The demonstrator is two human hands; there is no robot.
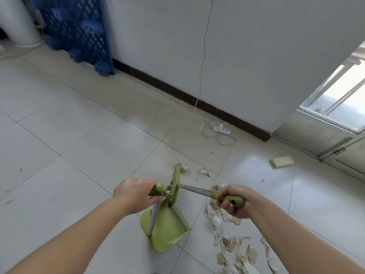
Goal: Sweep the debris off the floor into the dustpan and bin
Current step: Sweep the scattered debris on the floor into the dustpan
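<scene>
A green dustpan (167, 228) stands on the tiled floor in front of me, its metal pole rising to a green handle that my left hand (134, 192) grips. My right hand (232, 202) grips the green handle of the broom (194, 189), whose metal shaft runs left to a narrow green head (176, 180) seen edge-on above the pan. Torn cardboard and paper debris (233, 248) lies scattered on the floor to the right of the dustpan, with a few scraps (205, 172) farther off. No bin is in view.
A white power strip (221, 129) with looped cable lies by the dark skirting of the white wall. A yellow-green sponge (282, 161) lies on the floor at the right near a glass door sill. A blue plastic pallet (79, 30) leans on the wall at the far left.
</scene>
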